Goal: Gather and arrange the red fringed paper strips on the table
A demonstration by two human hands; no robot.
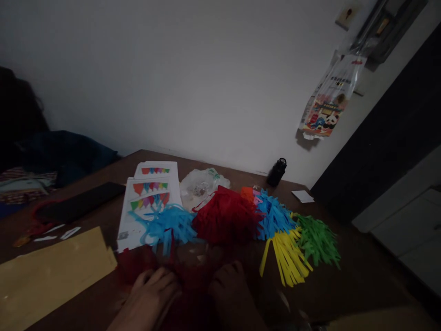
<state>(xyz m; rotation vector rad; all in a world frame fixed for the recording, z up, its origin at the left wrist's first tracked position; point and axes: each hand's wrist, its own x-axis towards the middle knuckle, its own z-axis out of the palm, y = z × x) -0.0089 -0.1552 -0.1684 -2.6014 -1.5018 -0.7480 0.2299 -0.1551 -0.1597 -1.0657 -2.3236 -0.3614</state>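
Observation:
Both my hands rest near the table's front edge on a dark red paper sheet (138,264). My left hand (151,294) lies flat on it with fingers spread. My right hand (230,289) presses beside it, fingers curled down on the same sheet. Just beyond the hands lie piles of cut paper fringe: light blue (168,225), red (225,216), blue (274,214), yellow (287,255) and green (317,239). The room is dim and the lower edge of the sheet is hard to make out.
White printed sheets with coloured bunting (151,188) lie behind the fringe. A yellow paper sheet (48,271) is at front left, a black flat object (79,202) further left, a clear plastic bag (201,186) and a black bottle (277,171) near the wall.

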